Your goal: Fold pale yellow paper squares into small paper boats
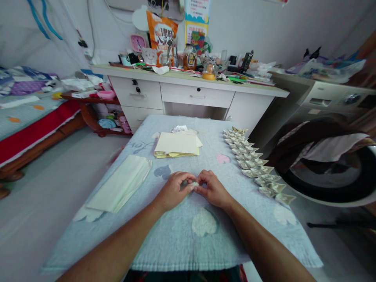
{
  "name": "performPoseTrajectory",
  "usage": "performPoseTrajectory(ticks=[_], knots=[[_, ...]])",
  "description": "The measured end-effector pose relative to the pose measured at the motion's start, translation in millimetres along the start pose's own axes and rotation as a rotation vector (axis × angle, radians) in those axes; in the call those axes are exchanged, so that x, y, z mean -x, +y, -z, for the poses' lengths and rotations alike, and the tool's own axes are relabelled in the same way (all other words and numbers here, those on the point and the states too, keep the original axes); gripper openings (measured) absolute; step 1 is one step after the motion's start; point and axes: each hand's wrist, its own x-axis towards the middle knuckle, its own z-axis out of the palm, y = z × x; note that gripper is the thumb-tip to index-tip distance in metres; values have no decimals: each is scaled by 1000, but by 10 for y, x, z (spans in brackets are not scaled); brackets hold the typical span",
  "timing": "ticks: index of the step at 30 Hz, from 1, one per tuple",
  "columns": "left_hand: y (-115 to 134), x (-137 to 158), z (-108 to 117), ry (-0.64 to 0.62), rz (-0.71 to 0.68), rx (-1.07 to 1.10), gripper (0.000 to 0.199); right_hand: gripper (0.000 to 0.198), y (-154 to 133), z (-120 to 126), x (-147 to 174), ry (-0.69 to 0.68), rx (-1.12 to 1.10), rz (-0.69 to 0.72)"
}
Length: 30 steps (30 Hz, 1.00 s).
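Between my left hand (175, 191) and my right hand (214, 190) is a small piece of folded paper (194, 184), pale and mostly hidden by the fingertips. Both hands pinch it from opposite sides, low over the middle of the cloth-covered table (176, 239). Beyond them lies a stack of cream and yellow paper (176, 143), with crumpled white paper (179, 128) behind it. To the left is a pile of long pale-green sheets (121, 183). Along the right side of the table stand rows of several folded paper boats (249, 162).
A white desk (194, 89) crowded with jars and an orange snack bag (162, 37) stands against the wall. At right is a washing machine (337, 98) with clothes hanging from its open door. A bed (26, 117) and a low wooden shelf (91, 98) are at left.
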Motion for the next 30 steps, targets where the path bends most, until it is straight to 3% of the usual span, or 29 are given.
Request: performPoseTrajectory(ticks=[8, 30], knots=[[-23, -5, 37, -47, 103, 133, 14, 10, 4, 65, 10, 10, -150, 22], [-45, 5, 76, -10, 101, 146, 16, 14, -11, 35, -15, 43, -154, 99]])
